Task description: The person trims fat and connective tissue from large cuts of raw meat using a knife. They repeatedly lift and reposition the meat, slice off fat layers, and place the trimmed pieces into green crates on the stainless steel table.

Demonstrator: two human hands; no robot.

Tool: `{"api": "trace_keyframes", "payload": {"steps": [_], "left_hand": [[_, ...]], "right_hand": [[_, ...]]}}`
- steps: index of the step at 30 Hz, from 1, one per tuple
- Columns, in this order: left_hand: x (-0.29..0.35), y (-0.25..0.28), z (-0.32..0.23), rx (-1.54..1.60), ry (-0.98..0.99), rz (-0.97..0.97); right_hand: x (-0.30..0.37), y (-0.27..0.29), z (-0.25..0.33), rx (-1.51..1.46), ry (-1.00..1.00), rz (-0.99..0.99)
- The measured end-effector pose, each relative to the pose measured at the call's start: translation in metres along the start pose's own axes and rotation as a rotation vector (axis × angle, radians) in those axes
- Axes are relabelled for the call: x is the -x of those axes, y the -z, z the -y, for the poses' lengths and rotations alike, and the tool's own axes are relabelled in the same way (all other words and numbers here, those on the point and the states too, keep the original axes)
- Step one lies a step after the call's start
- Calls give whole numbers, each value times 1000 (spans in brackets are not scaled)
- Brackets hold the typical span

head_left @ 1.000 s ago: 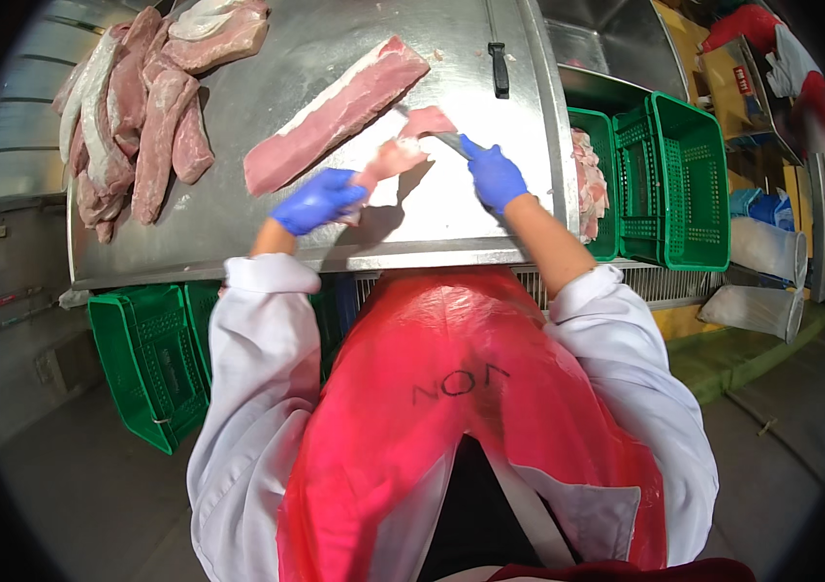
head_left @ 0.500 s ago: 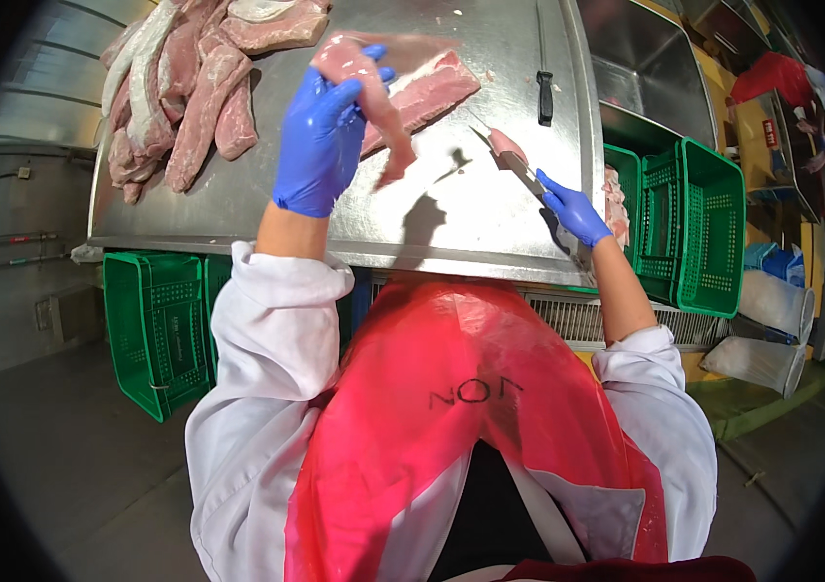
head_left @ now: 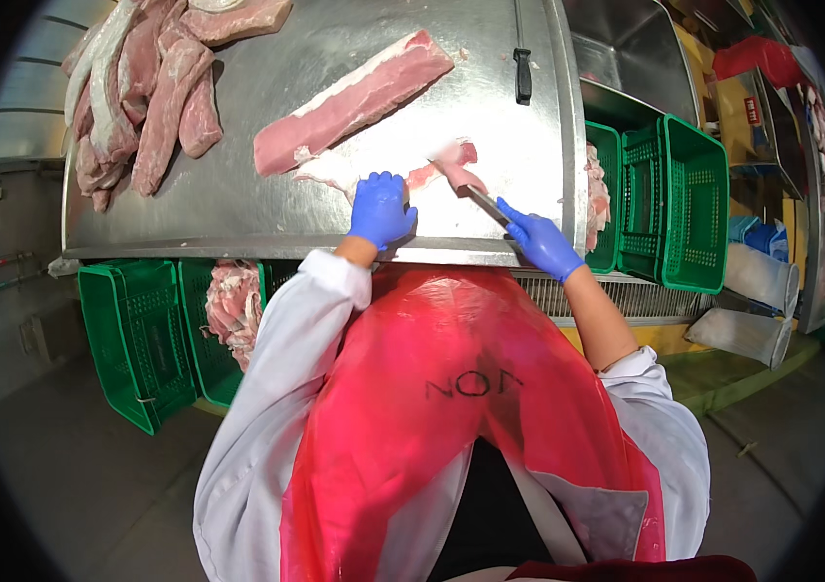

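Observation:
My left hand (head_left: 381, 209), in a blue glove, is curled at the table's near side over a pale, fatty strip of meat (head_left: 330, 167) that lies flat on the steel. My right hand (head_left: 540, 242), also gloved in blue, grips a knife (head_left: 487, 208) that points up and to the left. A small pink piece of meat (head_left: 458, 173) lies against the blade and covers its tip. Just beyond my left hand rests a long pork loin (head_left: 354, 102), slanting up to the right, with white fat along its far edge.
More long loins (head_left: 155, 87) are heaped at the table's far left. A black-handled sharpening steel (head_left: 522, 76) lies near its right edge. Green crates (head_left: 694, 209) stand at the right, others (head_left: 136, 339) below the left edge, some holding trimmings (head_left: 235, 306). A steel sink (head_left: 630, 63) is at the far right.
My left hand has come down from above the loin to the table's near side, with the meat strip lowered onto the steel. My right hand and knife have shifted left and nearer.

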State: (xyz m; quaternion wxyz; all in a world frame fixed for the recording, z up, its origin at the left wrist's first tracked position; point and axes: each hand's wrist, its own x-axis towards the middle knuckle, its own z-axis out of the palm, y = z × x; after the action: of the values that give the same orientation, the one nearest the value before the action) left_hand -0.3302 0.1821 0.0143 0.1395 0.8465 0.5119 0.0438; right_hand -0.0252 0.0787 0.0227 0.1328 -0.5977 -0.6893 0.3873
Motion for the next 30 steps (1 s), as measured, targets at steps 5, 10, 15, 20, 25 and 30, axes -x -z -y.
{"api": "trace_keyframes", "payload": {"steps": [5, 10, 15, 20, 25, 30], "left_hand": [[-6, -39, 1, -200, -25, 183], [-8, -38, -18, -153, -159, 342], [7, 0, -39, 3, -278, 298], [-3, 117, -19, 360, -180, 164], [-17, 244, -53, 721, -36, 106], [-64, 301, -126, 1117, -329, -37]], "right_hand": [[-6, -18, 9, 141, -93, 66], [-69, -47, 28, 213, -60, -70], [-116, -30, 50, 234, -56, -106], [-119, -26, -14, 71, 145, -64], [-38, 47, -16, -873, -183, 366], [3, 22, -21, -1390, -374, 264]]}}
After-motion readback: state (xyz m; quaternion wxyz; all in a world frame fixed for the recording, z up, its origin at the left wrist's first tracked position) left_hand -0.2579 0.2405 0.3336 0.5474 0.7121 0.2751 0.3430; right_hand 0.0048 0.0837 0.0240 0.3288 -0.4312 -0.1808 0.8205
